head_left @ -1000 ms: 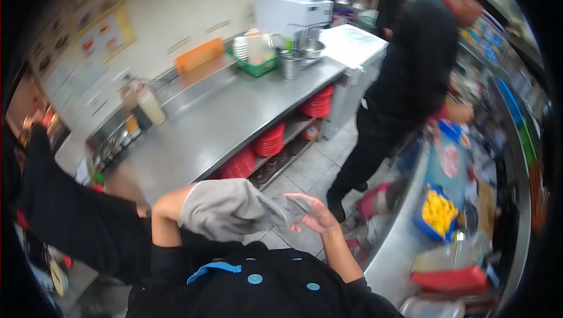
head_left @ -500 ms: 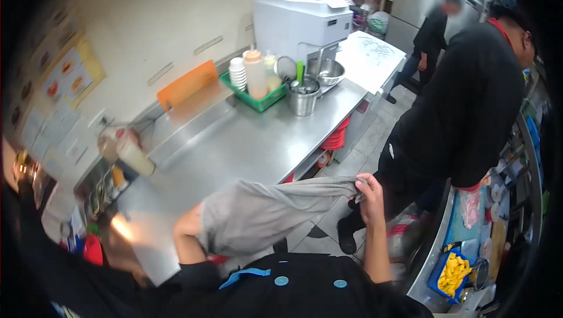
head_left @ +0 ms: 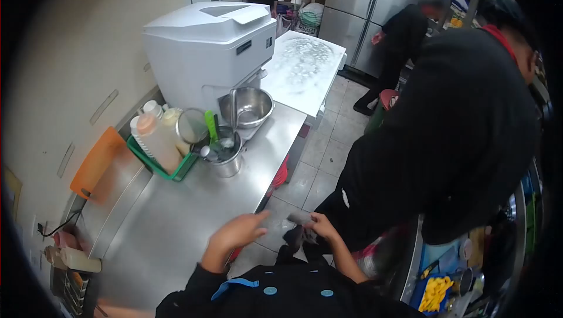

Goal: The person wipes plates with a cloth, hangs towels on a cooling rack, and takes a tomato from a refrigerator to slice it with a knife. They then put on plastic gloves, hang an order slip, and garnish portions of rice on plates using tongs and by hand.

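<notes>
My right hand [head_left: 322, 227] is closed on a grey cloth [head_left: 301, 217], in front of my body and above the floor. Only a small, blurred part of the cloth shows beside the fingers. My left hand [head_left: 237, 233] is stretched out near the front edge of the steel counter [head_left: 176, 230]. Its fingers point toward the cloth, slightly smeared by motion, and a gap separates them from it.
On the counter stand a green basket [head_left: 189, 168] with bottles and cups, a steel pot [head_left: 227, 166] of utensils, and a steel bowl [head_left: 252, 107]. Behind them is a white machine [head_left: 205, 42]. A person in black [head_left: 457, 124] stands close on my right.
My left hand has come off the cloth, which was spread between both hands and is now bunched at my right hand. The view has swung right.
</notes>
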{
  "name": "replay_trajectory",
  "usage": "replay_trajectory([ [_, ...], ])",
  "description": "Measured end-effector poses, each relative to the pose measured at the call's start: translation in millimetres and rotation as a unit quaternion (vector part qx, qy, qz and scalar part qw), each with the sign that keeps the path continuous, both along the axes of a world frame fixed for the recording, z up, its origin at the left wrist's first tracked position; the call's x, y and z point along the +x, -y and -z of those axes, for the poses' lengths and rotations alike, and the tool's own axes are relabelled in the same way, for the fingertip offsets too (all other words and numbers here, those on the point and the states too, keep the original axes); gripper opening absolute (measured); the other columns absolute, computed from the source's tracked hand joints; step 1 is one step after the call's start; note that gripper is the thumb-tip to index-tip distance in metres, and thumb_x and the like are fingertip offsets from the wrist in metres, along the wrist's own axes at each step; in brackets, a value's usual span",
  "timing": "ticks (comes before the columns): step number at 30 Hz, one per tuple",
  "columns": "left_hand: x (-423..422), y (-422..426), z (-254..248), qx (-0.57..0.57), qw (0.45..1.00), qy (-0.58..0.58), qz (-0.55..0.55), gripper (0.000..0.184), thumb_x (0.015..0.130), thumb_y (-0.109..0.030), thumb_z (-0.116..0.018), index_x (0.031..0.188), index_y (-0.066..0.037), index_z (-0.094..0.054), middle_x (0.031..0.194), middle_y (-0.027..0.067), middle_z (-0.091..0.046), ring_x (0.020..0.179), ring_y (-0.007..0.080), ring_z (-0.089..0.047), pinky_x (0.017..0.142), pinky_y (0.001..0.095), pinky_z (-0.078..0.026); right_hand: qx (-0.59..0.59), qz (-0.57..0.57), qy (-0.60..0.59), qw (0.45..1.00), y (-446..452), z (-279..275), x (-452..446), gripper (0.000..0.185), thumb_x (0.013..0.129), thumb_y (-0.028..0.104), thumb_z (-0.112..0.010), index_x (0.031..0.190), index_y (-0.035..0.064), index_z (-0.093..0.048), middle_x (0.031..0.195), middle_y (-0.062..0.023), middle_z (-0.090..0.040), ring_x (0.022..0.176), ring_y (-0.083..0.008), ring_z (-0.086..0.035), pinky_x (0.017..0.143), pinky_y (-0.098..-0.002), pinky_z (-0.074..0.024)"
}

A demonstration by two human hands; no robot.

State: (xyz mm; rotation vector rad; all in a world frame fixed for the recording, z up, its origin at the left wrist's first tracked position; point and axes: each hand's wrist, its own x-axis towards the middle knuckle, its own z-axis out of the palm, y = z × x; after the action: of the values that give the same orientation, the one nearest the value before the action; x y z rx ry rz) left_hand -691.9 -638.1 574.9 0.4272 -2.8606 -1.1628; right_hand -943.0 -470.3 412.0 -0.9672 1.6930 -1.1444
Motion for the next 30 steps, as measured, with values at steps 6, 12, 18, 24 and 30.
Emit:
replay_trajectory([
  [6, 2.4, 41.6, -10.9, -0.009, 0.982, 0.099, -0.163, 0.057, 0.088, -0.033, -0.055, 0.13, 0.001, -0.04, 0.112, 0.0269, -0.056, 0.104, 0.0407, -0.053, 0.089, 0.0418, -0.042, 0.121, 0.264, 0.285, 0.914, 128.9, 107.9, -97.5, 0.009, 0.081, 0.01, -0.062, 0.085, 0.0022, -0.06, 0.069, -0.0084, -0.061, 0.052, -0.0212, -0.059, 0.047, -0.0355, -0.0479],
  [12, -61.9, 74.8, -11.7, 0.191, 0.967, 0.124, -0.116, 0.059, 0.09, -0.037, -0.053, 0.135, -0.004, -0.036, 0.119, 0.0269, -0.052, 0.11, 0.04, -0.051, 0.093, 0.04, -0.04, 0.071, 0.418, 0.348, 0.836, 186.3, 232.3, -203.6, 0.019, 0.087, 0.008, -0.047, 0.096, -0.003, -0.06, 0.087, -0.0174, -0.062, 0.066, -0.0318, -0.064, 0.053, -0.0422, -0.0532],
  [18, -157.6, 129.6, 2.3, 0.151, 0.988, 0.025, -0.021, 0.051, 0.091, -0.03, -0.052, 0.135, -0.007, -0.038, 0.121, 0.0225, -0.053, 0.109, 0.0345, -0.054, 0.092, 0.0381, -0.042, 0.117, 0.457, 0.281, 0.836, 185.2, 167.8, -245.1, 0.028, 0.088, 0.012, -0.044, 0.111, -0.0026, -0.052, 0.097, -0.019, -0.062, 0.077, -0.0364, -0.064, 0.062, -0.0537, -0.0508],
  [24, -181.1, 145.0, 8.0, 0.213, 0.975, -0.012, -0.061, 0.045, 0.092, -0.024, -0.052, 0.133, -0.01, -0.041, 0.115, 0.0179, -0.059, 0.104, 0.0285, -0.059, 0.088, 0.0344, -0.045, 0.136, 0.482, 0.313, 0.807, 156.1, 162.0, -245.9, 0.031, 0.082, 0.022, -0.055, 0.105, 0.0017, -0.055, 0.093, -0.0151, -0.062, 0.075, -0.0343, -0.062, 0.065, -0.052, -0.0508],
  [30, -190.3, 150.7, 15.6, 0.263, 0.956, -0.017, -0.126, 0.039, 0.093, -0.021, -0.05, 0.131, -0.01, -0.045, 0.108, 0.0136, -0.064, 0.099, 0.0246, -0.062, 0.086, 0.0318, -0.046, 0.173, 0.415, 0.43, 0.783, 112.2, 213.3, -271.2, 0.028, 0.086, 0.017, -0.039, 0.092, -0.0051, -0.054, 0.087, -0.0223, -0.061, 0.079, -0.0393, -0.061, 0.072, -0.0515, -0.0519],
])
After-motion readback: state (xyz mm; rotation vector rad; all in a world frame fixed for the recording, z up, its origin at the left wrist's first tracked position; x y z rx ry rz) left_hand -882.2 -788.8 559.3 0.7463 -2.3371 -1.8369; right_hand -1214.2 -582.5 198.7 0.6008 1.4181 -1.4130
